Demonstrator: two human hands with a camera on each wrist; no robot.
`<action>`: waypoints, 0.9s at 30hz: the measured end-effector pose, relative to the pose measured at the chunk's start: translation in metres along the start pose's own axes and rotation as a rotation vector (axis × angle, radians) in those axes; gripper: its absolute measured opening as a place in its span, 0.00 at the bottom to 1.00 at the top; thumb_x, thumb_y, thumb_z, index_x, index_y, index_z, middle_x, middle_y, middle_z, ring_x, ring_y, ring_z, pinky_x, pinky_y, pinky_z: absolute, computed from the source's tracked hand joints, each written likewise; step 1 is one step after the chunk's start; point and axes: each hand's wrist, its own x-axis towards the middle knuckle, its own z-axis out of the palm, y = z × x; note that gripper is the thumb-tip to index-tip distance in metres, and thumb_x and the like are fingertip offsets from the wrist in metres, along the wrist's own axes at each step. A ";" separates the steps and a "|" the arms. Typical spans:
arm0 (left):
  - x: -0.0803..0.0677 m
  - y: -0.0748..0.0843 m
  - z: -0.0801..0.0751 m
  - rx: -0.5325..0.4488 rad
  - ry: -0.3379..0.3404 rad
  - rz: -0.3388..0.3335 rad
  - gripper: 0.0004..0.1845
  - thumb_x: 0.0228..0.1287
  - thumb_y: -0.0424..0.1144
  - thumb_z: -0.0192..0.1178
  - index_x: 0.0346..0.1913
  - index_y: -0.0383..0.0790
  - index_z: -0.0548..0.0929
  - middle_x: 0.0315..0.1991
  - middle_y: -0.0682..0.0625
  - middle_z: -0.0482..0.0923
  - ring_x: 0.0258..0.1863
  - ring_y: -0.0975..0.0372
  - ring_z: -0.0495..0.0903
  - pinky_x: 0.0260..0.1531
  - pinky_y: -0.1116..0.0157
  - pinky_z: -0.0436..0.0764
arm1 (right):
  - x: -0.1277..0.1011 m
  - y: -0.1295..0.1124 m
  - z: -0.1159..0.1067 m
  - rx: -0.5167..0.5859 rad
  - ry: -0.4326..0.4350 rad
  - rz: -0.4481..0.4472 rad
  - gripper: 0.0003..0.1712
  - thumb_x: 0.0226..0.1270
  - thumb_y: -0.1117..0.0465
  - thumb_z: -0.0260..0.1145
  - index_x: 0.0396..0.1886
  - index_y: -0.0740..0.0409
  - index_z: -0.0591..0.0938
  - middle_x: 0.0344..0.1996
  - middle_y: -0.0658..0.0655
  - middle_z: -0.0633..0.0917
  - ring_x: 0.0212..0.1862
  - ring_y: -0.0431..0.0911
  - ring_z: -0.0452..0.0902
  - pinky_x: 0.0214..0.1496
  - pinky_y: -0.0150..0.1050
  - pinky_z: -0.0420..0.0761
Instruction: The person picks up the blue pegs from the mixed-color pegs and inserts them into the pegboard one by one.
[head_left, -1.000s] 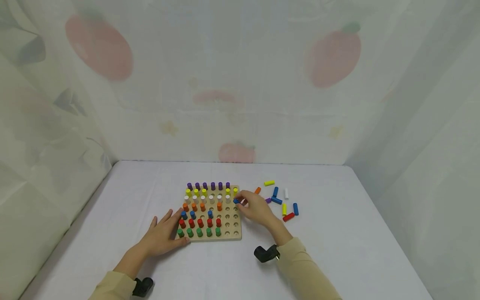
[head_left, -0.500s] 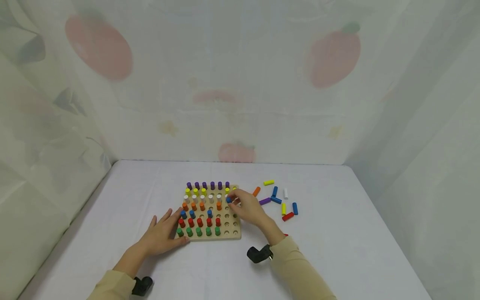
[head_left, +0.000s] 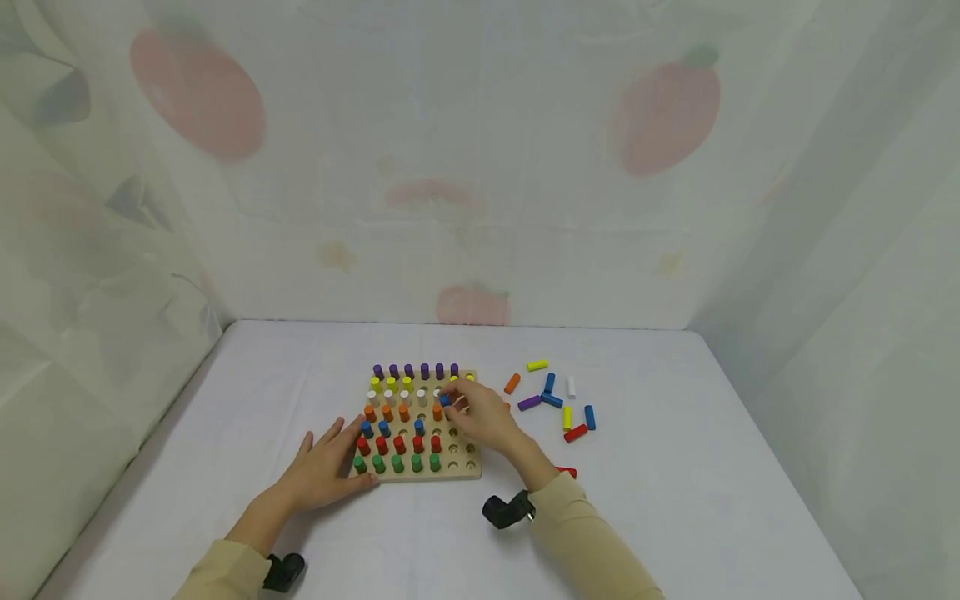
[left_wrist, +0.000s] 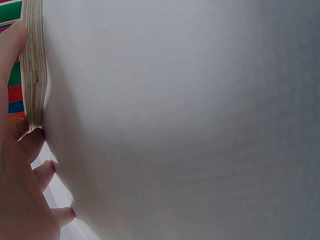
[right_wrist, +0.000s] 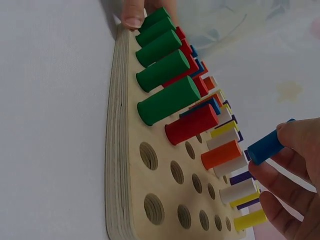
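Observation:
A wooden pegboard (head_left: 462,456) stands on the white table with rows of purple, yellow, white, orange, blue, red and green pegs upright in its holes. My left hand (head_left: 322,473) lies spread at its left side, thumb on the near corner, the other fingers along the edge; in the left wrist view the thumb touches the board's layered side. Above the board, my right hand (head_left: 486,417) pinches a blue peg (right_wrist: 267,147) between thumb and fingers. That peg is tilted and clear of the holes. Several holes (right_wrist: 154,208) at the right side hold no peg.
Loose pegs lie right of the board: yellow (head_left: 537,365), orange (head_left: 512,383), purple (head_left: 529,402), white (head_left: 572,387), red (head_left: 576,433) and several blue (head_left: 590,417). Another red peg (head_left: 567,472) lies by the right sleeve. A patterned curtain (head_left: 562,250) hangs behind the table.
My right hand has moved left over the board with the blue peg, uncovering the loose purple peg and a red peg by the sleeve. My left hand stays put.

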 end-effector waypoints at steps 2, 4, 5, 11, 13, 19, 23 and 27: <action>0.000 0.000 0.000 -0.001 0.002 0.001 0.55 0.45 0.71 0.58 0.71 0.42 0.55 0.67 0.41 0.61 0.69 0.44 0.52 0.60 0.33 0.44 | 0.000 -0.002 0.001 0.001 -0.002 -0.003 0.13 0.64 0.60 0.61 0.49 0.52 0.77 0.41 0.48 0.82 0.40 0.38 0.77 0.41 0.26 0.78; 0.000 -0.001 0.001 0.001 0.004 0.004 0.55 0.45 0.71 0.58 0.71 0.42 0.55 0.67 0.41 0.61 0.69 0.43 0.52 0.60 0.33 0.44 | 0.001 -0.004 0.002 -0.002 0.001 -0.014 0.13 0.64 0.61 0.61 0.48 0.53 0.78 0.40 0.49 0.82 0.40 0.38 0.78 0.41 0.26 0.78; 0.000 -0.001 0.001 0.001 0.005 0.005 0.55 0.45 0.71 0.58 0.71 0.42 0.55 0.67 0.41 0.61 0.69 0.43 0.52 0.60 0.33 0.44 | 0.001 -0.005 0.003 0.000 0.001 -0.021 0.12 0.64 0.61 0.61 0.48 0.54 0.78 0.40 0.49 0.82 0.40 0.38 0.78 0.41 0.27 0.78; 0.001 -0.001 0.001 -0.001 0.004 0.002 0.55 0.45 0.71 0.58 0.71 0.41 0.55 0.67 0.41 0.61 0.69 0.43 0.52 0.60 0.33 0.43 | 0.005 -0.009 0.009 0.017 -0.008 -0.051 0.11 0.64 0.61 0.61 0.46 0.55 0.78 0.38 0.47 0.81 0.40 0.37 0.78 0.41 0.25 0.78; 0.001 -0.001 0.001 -0.002 0.002 -0.001 0.55 0.45 0.71 0.58 0.71 0.41 0.55 0.67 0.41 0.61 0.69 0.43 0.52 0.60 0.33 0.43 | 0.007 -0.011 0.012 0.015 -0.013 -0.052 0.11 0.64 0.61 0.61 0.46 0.55 0.78 0.38 0.47 0.81 0.40 0.37 0.77 0.41 0.25 0.78; 0.000 0.001 -0.001 0.002 -0.002 -0.004 0.54 0.46 0.70 0.59 0.71 0.41 0.55 0.67 0.40 0.61 0.69 0.43 0.52 0.60 0.33 0.43 | 0.011 -0.015 0.018 -0.007 -0.021 -0.059 0.12 0.64 0.60 0.61 0.47 0.53 0.77 0.39 0.46 0.81 0.41 0.35 0.77 0.42 0.23 0.77; 0.000 0.001 -0.002 0.004 0.003 0.000 0.54 0.46 0.69 0.59 0.71 0.41 0.56 0.67 0.40 0.62 0.68 0.43 0.52 0.59 0.32 0.44 | 0.014 -0.017 0.021 0.002 -0.039 -0.054 0.13 0.65 0.59 0.61 0.49 0.53 0.77 0.40 0.45 0.80 0.40 0.34 0.75 0.41 0.22 0.76; 0.000 0.000 -0.001 0.001 0.008 0.002 0.54 0.45 0.70 0.59 0.71 0.41 0.56 0.67 0.41 0.62 0.68 0.43 0.52 0.59 0.32 0.44 | 0.016 -0.020 0.023 0.018 -0.052 -0.044 0.13 0.65 0.59 0.61 0.49 0.52 0.77 0.41 0.44 0.80 0.40 0.34 0.75 0.41 0.22 0.77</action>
